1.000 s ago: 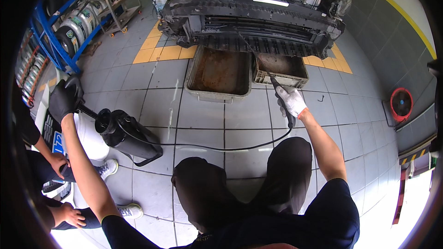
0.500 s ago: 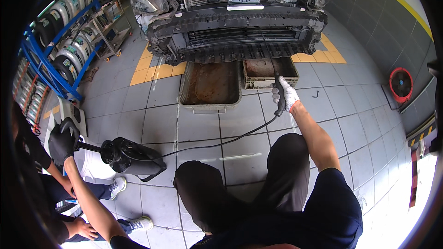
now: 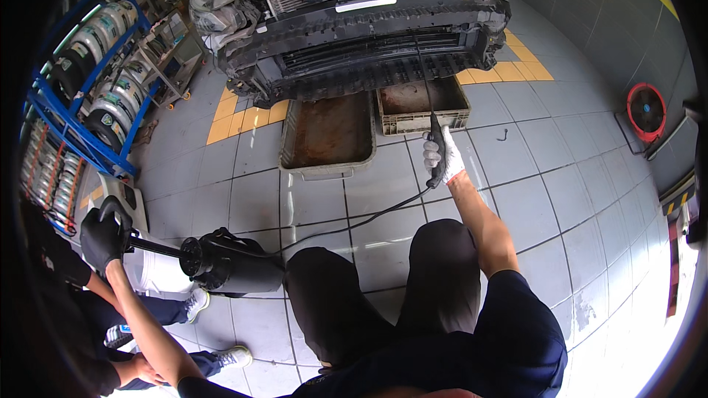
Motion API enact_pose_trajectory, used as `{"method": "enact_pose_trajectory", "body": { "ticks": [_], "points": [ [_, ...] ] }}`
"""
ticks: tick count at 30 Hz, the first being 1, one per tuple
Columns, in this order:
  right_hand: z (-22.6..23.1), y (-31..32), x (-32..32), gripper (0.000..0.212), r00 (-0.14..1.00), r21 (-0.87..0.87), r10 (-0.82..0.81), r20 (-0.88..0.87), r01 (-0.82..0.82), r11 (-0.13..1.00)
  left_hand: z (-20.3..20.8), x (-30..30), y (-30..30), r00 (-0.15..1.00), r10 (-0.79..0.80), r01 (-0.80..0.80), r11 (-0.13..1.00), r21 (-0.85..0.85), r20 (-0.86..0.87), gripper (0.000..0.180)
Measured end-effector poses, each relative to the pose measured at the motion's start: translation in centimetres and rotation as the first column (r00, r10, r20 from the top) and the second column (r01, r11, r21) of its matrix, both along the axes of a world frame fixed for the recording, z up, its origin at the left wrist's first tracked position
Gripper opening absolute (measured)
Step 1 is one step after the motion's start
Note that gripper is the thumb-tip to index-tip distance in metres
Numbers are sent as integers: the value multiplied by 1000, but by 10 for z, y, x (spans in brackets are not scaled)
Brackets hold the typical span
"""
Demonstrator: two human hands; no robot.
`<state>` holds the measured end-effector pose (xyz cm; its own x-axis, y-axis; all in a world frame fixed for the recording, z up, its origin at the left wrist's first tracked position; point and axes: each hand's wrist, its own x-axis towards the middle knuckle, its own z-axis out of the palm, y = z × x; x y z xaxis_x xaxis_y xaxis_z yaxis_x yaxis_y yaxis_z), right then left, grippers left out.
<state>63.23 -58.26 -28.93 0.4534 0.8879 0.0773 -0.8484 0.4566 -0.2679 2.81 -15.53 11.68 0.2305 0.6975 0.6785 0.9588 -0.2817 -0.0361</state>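
Observation:
My left hand (image 3: 102,238), in a black glove, is closed around the handle (image 3: 116,210) of a black pump sprayer (image 3: 247,269). The sprayer's tank lies tilted on its side near my left knee, and its pump rod (image 3: 156,247) is drawn out. My right hand (image 3: 452,161), in a white glove, is wrapped around the black grip of a spray wand (image 3: 438,149). From that grip a thin tube points up toward the car front (image 3: 354,55), whose bumper cover is off. A black hose (image 3: 361,223) runs between wand and tank.
Two dirty trays, one long (image 3: 328,136) and one smaller (image 3: 422,107), stand on the tiles under the car front. A co-worker's leg (image 3: 166,309) and white bucket (image 3: 158,269) are at my left. Tyre racks (image 3: 110,81) stand behind; a red fan (image 3: 646,112) is at right.
My view has turned slightly. The wand now stands out more clearly against the car front, and more pump rod shows between my left hand and the tank. Both hands keep their hold.

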Motion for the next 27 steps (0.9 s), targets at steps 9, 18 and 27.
{"method": "enact_pose_trajectory", "body": {
  "ticks": [9, 18, 27],
  "points": [
    [-40, 22, -25, 61, 981, -133, -191, 22, 192, 972, -5, 21, -19, 996, 85, -82, 991, 101, -23, 41],
    [-43, 30, -27, 47, 941, -126, -322, -99, 309, 943, -18, 32, -18, 935, 305, -275, 946, 174, -183, 52],
    [-32, 35, 8, 48, 925, -176, -366, -100, 345, 922, -37, 71, -49, 888, 430, -410, 901, 140, -166, 61]
  ]
}}
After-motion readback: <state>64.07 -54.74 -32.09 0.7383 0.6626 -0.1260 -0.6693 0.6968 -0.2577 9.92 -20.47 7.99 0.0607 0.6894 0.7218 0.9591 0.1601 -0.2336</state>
